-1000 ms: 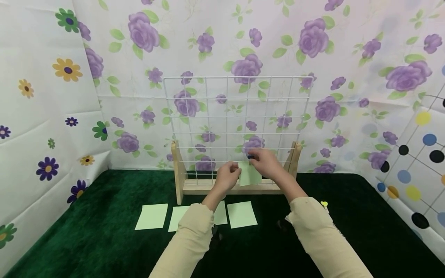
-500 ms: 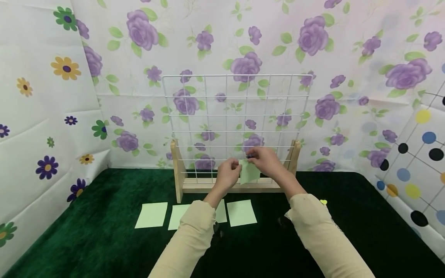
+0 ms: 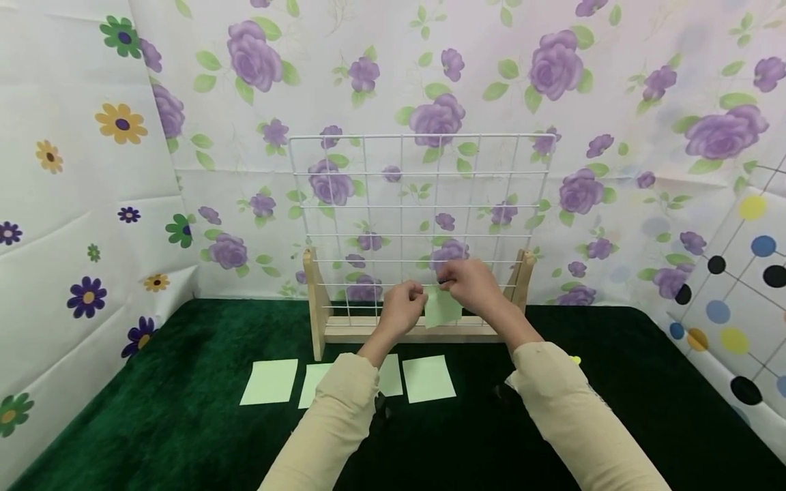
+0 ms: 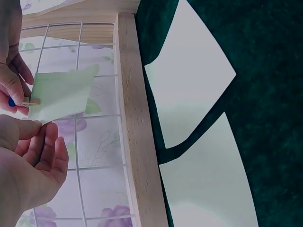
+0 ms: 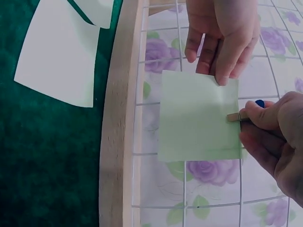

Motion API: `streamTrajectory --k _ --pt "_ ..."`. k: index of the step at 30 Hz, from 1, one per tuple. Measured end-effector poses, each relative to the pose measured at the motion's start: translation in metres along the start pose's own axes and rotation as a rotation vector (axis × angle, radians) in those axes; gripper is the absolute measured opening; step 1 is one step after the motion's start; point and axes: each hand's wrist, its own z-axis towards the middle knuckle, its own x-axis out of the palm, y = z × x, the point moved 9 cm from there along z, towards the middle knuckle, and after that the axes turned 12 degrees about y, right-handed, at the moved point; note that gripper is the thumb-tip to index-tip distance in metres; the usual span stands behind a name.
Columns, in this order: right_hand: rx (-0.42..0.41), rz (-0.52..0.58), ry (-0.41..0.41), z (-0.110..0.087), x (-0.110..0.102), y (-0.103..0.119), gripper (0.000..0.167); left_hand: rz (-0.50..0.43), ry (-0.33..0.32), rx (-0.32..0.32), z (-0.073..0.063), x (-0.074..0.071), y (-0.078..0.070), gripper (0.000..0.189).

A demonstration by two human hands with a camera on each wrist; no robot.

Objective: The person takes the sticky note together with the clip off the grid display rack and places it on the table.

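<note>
My left hand pinches one corner of a pale green paper square between thumb and fingers. My right hand pinches a small wooden clothespin with a blue piece on it. In the right wrist view the clothespin's tip overlaps the paper's top edge, beside a wire of the white grid panel. The paper hangs in front of the panel's lower part. Both hands are also close together at the paper in the left wrist view, where the clothespin shows at its edge.
The panel stands upright in a wooden base with two side posts. Several more pale green squares lie in a row on the dark green cloth, partly behind the left sleeve. A small yellow piece lies beside the right sleeve.
Both hands stay at the paper with almost no movement. The view shifts slightly, and the yellow piece is more covered by the right sleeve than a second ago.
</note>
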Motion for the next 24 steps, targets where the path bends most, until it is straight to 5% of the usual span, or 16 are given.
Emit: streamTrajectory --k 10,24 --pt "0.046 0.107 -0.082 0.0 -0.008 0.0 0.008 0.026 0.006 0.015 0.001 -0.001 0.001 0.019" --pt "0.094 0.304 0.017 -0.025 -0.002 -0.012 0.026 -0.074 0.074 0.014 -0.019 0.01 0.011 0.023"
